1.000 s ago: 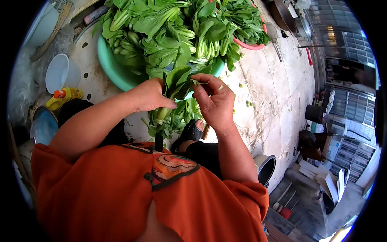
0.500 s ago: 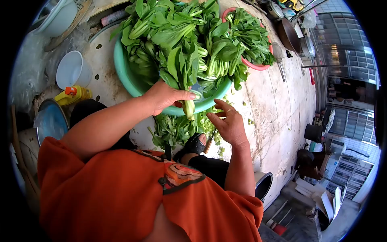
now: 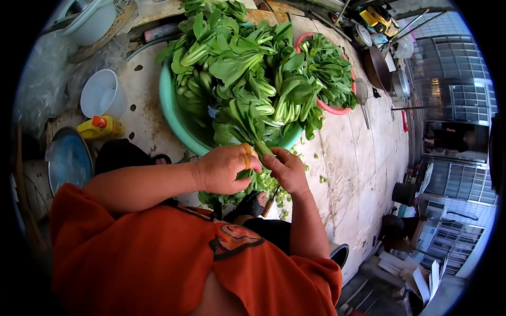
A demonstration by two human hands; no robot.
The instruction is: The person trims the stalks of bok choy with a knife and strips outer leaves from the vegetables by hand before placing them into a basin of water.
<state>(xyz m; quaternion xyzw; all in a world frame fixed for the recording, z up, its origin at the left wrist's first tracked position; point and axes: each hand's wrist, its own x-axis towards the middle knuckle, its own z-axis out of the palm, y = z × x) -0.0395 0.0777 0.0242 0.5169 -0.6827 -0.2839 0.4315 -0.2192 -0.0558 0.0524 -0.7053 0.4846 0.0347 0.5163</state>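
Observation:
My right hand (image 3: 287, 169) is closed around the pale stem end of a bok choy (image 3: 243, 124), whose leaves point away from me over the basin. Just left of the stem, my left hand (image 3: 227, 167) has loosely curled fingers, with the thumb apart and no item visible in it. Yellow bands circle its fingers. A green basin (image 3: 167, 105) heaped with bok choy stands in front of my hands. Cut leaves and trimmings (image 3: 266, 181) lie below them on the floor, beside my sandalled foot. A tool with a wooden handle (image 3: 270, 201) is partly hidden there.
A pink basket (image 3: 345, 110) of greens stands beyond the green basin, with a skimmer (image 3: 363, 97) beside it. To the left are a white bucket (image 3: 103, 94), a yellow bottle (image 3: 103, 128) and a blue-lined metal basin (image 3: 68, 163). A dark-rimmed bucket (image 3: 340, 255) sits near my right elbow.
The bok choy has passed from my left hand to my right, which has moved up and closed on its stem. My left hand has let go and moved lower. The view has shifted slightly.

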